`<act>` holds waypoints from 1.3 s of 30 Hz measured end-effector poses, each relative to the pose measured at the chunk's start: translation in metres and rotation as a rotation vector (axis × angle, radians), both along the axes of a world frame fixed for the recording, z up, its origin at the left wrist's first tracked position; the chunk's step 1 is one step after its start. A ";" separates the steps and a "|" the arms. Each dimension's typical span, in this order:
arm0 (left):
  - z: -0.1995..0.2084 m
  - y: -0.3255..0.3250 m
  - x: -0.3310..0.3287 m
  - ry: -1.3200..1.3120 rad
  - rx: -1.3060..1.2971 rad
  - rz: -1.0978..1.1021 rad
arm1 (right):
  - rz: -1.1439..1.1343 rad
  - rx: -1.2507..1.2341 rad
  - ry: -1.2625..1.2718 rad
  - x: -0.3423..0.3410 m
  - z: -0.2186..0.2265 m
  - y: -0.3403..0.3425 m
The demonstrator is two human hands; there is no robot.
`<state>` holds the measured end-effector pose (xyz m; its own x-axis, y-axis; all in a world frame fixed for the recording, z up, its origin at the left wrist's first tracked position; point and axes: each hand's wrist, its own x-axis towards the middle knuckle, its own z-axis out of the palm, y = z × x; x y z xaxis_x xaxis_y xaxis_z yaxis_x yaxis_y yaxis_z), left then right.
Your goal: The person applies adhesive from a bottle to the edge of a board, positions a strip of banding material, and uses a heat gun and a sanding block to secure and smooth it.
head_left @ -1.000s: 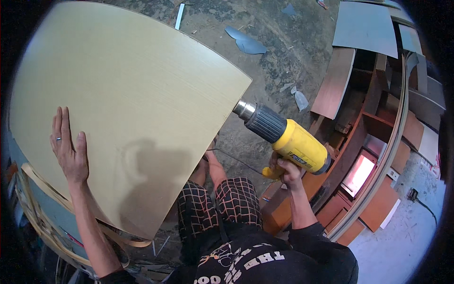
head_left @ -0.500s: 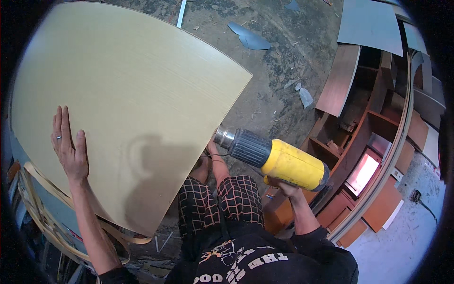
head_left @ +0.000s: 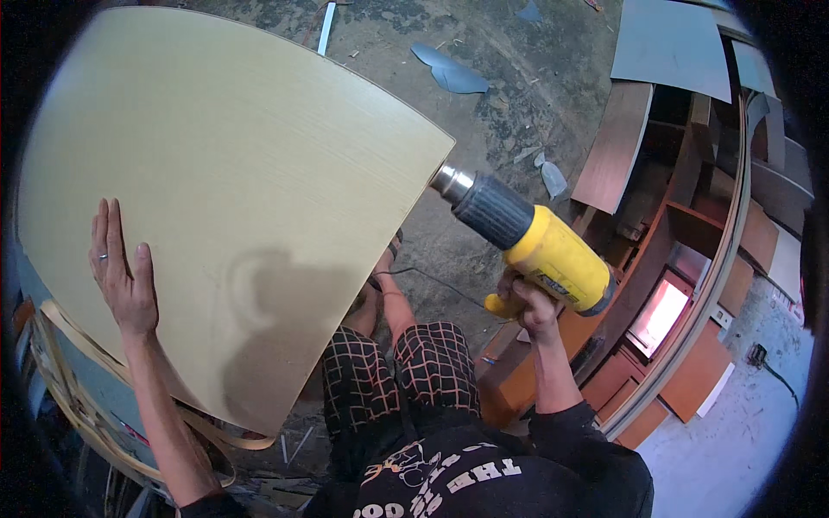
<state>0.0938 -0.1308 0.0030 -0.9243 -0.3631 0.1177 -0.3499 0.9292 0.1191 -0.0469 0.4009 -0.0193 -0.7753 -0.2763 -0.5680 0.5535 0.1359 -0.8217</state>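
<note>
A large pale wood-grain board (head_left: 259,147) fills the left half of the view. Flat on its near left part rests my left hand (head_left: 126,281), fingers stretched out, with a ring on one finger. My right hand (head_left: 533,308) is wrapped round the handle of a yellow and black heat gun (head_left: 553,255). The gun's metal nozzle points at the board's right edge, close to the far right corner; whether it touches cannot be made out. From the handle a thin dark cord runs left past my legs. Shadows of the gun and my head fall on the board.
Strips of pale edge banding (head_left: 82,406) lie curled at the lower left. On the right stands an open brown cabinet frame (head_left: 673,233) with loose panels on it. Grey scraps (head_left: 453,73) and a small plastic bag (head_left: 553,179) lie on the concrete floor (head_left: 509,121).
My right hand has moved the heat gun away from me along the board's right edge, toward the far corner. The left hand stays flat on the board.
</note>
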 end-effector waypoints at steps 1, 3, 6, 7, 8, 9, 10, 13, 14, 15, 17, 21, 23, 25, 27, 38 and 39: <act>0.000 -0.001 0.000 0.000 0.003 -0.002 | -0.020 -0.036 0.006 -0.002 0.000 -0.003; -0.001 -0.001 -0.001 0.000 0.009 -0.006 | -0.108 -0.026 -0.031 -0.007 0.001 -0.007; 0.000 -0.001 -0.003 0.006 0.013 -0.015 | -0.064 0.000 -0.007 -0.009 0.001 -0.005; 0.000 -0.001 -0.002 0.010 0.016 -0.015 | -0.019 0.016 0.014 -0.010 0.003 -0.002; 0.000 -0.001 -0.002 0.013 0.019 -0.015 | 0.039 0.059 0.025 -0.009 0.001 0.005; 0.000 -0.001 -0.001 0.017 0.022 -0.015 | 0.097 0.103 0.037 -0.006 -0.004 0.017; 0.000 -0.001 -0.002 0.012 0.018 -0.012 | 0.151 0.144 0.051 -0.004 -0.006 0.022; 0.000 -0.001 -0.002 0.001 0.008 -0.008 | 0.134 0.216 0.100 -0.003 -0.009 0.024; 0.000 -0.001 -0.001 0.000 0.004 -0.011 | 0.064 0.144 0.056 -0.006 -0.008 0.018; 0.000 -0.001 -0.001 -0.003 0.000 -0.013 | -0.005 0.072 0.012 -0.011 -0.008 0.011; -0.001 0.000 0.000 -0.006 -0.004 -0.004 | -0.055 0.010 -0.034 -0.015 -0.004 0.003; -0.001 -0.001 -0.001 -0.004 0.003 -0.003 | 0.098 0.100 0.082 -0.007 -0.006 0.015; 0.001 0.000 -0.001 -0.010 0.003 0.005 | 0.134 0.127 0.167 0.001 -0.014 0.028; 0.001 0.000 0.000 -0.014 -0.002 0.006 | 0.115 0.100 0.125 0.000 -0.021 0.033; 0.000 0.000 -0.001 -0.017 -0.007 -0.001 | -0.042 -0.077 -0.020 -0.011 -0.012 0.015; -0.002 -0.001 -0.001 -0.004 0.012 0.005 | 0.160 0.142 0.101 0.018 -0.013 0.023; -0.003 -0.002 -0.001 -0.004 0.012 0.003 | 0.224 0.191 0.098 0.030 -0.029 0.042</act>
<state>0.0930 -0.1326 -0.0001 -0.9237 -0.3670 0.1101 -0.3529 0.9268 0.1287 -0.0173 0.4429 -0.0481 -0.7606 -0.3422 -0.5517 0.4119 0.4025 -0.8175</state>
